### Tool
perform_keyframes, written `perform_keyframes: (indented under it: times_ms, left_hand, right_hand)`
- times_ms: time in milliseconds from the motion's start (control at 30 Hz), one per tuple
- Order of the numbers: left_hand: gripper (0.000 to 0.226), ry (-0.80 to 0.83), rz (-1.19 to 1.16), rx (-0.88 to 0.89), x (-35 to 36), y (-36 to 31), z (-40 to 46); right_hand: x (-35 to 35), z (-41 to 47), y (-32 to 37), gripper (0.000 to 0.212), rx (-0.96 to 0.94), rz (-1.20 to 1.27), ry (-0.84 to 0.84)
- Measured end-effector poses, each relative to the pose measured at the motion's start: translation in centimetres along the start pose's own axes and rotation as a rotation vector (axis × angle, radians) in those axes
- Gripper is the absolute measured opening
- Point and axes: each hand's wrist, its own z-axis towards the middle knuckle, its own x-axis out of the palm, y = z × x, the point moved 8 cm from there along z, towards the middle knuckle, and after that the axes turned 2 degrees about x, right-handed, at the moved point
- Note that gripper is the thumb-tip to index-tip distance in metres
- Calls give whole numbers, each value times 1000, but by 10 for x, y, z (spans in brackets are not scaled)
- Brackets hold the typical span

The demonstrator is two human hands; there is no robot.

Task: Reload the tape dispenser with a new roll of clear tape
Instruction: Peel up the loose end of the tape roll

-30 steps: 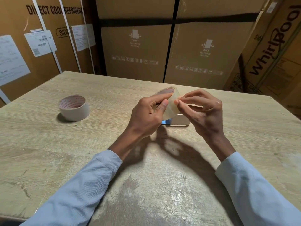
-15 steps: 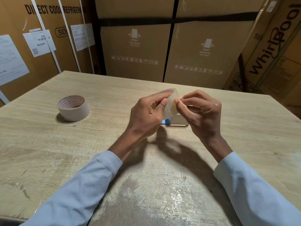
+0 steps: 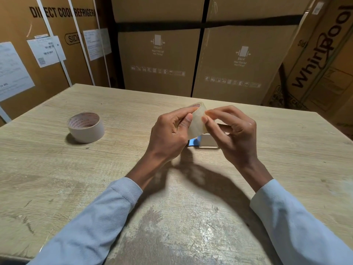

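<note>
Mid-frame above the bench (image 3: 57, 178), the left hand (image 3: 168, 134) grips the clear tape roll (image 3: 196, 121) on edge, hole facing up-left; right hand (image 3: 233, 134) fingers (image 3: 208, 115) pinch its rim (boxes read "Whirlpool", "DIRECT COOL REFRIGERA").

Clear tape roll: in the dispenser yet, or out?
Out. Left hand holds the clear tape roll above the table; right hand pinches its edge.

My hands cover most of the white and blue object (image 3: 208, 140) on the worktop (image 3: 57, 169), so I can't say what it is. The left hand (image 3: 168, 136) hides much of the clear tape roll (image 3: 196, 123) (its loose end is indiscernible). Box label (image 3: 45, 50) print is unreadable.
</note>
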Motion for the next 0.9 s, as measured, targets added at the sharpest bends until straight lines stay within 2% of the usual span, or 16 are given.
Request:
perform_keyframes:
  times_ms: [100,300,533,900]
  left_hand:
    - [40,2,13,5,0,-1,-1]
    - [38,-9,187,92,3,-15,-3]
    - [36,-32,403,151,2,-26,-7]
    - [33,-7,383,180,8,-26,-7]
  right_hand:
    - [2,0,1,26,-2,-24,18]
    - [-2,2,-1,18,15,6,-12]
    - [2,0,6,12,-124,-180,1]
    - [1,5,3,13,-75,-212,-7]
